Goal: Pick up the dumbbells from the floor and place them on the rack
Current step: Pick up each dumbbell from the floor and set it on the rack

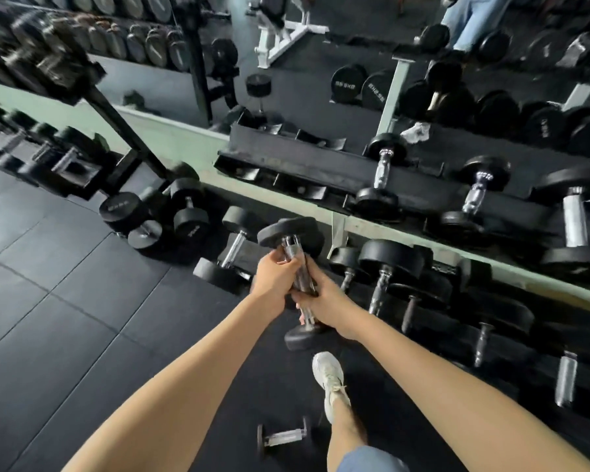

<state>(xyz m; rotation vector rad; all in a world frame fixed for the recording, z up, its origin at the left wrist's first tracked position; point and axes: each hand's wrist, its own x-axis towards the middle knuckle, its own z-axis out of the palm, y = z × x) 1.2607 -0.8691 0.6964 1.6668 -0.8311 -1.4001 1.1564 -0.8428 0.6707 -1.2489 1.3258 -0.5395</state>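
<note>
Beside rack point(406, 185), both hands' grip holds dumbbell point(295, 264).

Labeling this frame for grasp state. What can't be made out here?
- Head view: the held dumbbell has its handle covered by the left hand and right hand, so how the fingers wrap it is unclear.
- Its lower end is partly behind the right wrist.
- Upper-left rack is motion-blurred; weight markings unreadable.
- Small dumbbell by the shoe is blurred.
- Person at the top edge is cut off.

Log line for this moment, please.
left hand: gripping handle | right hand: gripping handle | dumbbell: lifted, tilted, before rack | small dumbbell: on floor
</note>
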